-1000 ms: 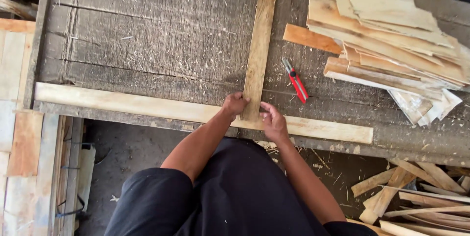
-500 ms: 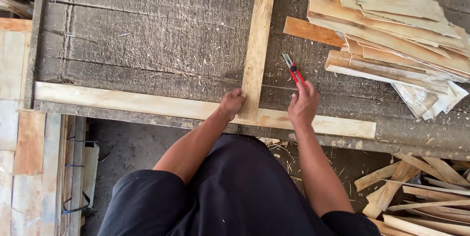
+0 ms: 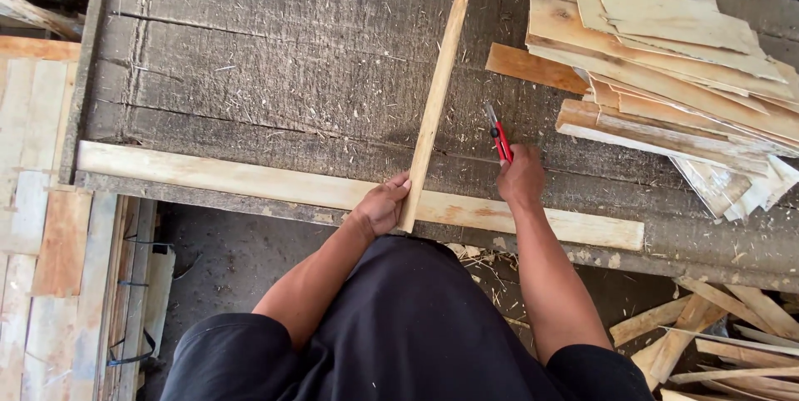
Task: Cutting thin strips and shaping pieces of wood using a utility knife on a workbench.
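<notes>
A long thin wooden strip (image 3: 437,93) runs away from me across a dark, weathered wooden bench (image 3: 275,76), turned up on its edge. My left hand (image 3: 383,204) grips its near end, where it crosses a pale slat (image 3: 225,178) lying along the bench's front edge. My right hand (image 3: 521,176) is closed around a red utility knife (image 3: 498,136), whose blade end points away from me, just right of the strip.
A heap of thin wooden offcuts (image 3: 674,60) lies at the back right of the bench. More scraps (image 3: 716,334) litter the ground at the lower right. Pale boards (image 3: 37,201) lie stacked on the left. My dark-clothed lap fills the bottom.
My right hand left the slat, reached right and picked up the red knife. My left hand closed on the strip's near end and turned it from flat onto its edge.
</notes>
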